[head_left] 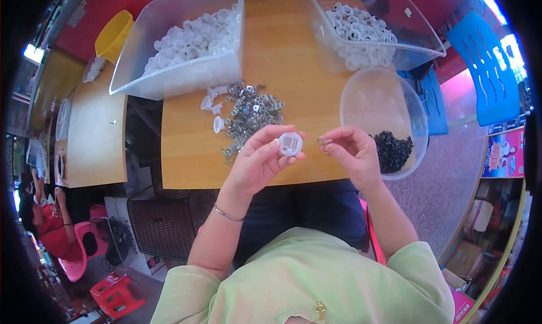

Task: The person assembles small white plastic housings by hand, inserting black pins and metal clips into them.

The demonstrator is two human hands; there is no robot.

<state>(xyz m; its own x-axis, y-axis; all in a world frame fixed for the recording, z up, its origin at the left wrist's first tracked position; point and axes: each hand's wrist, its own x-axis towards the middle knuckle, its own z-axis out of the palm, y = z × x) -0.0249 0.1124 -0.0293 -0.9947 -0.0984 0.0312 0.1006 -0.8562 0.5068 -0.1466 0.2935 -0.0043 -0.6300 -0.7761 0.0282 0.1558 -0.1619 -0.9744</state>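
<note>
My left hand [257,163] holds a small round white plastic cap [290,144] between thumb and fingertips, over the near edge of the wooden table [282,53]. My right hand [350,151] is just to the right of the cap, its fingertips pinched together on something tiny that I cannot make out. A pile of small metal pieces [248,115] lies on the table just beyond my left hand, with a few loose white caps [217,125] beside it. A round clear bowl [361,95] at my right holds small black parts [393,150].
Two large clear bins of white plastic caps stand at the back, one on the left [180,41] and one on the right [367,30]. A second wooden table [96,132] stands to the left with a yellow basin [113,36]. Another person [45,222] sits at far left.
</note>
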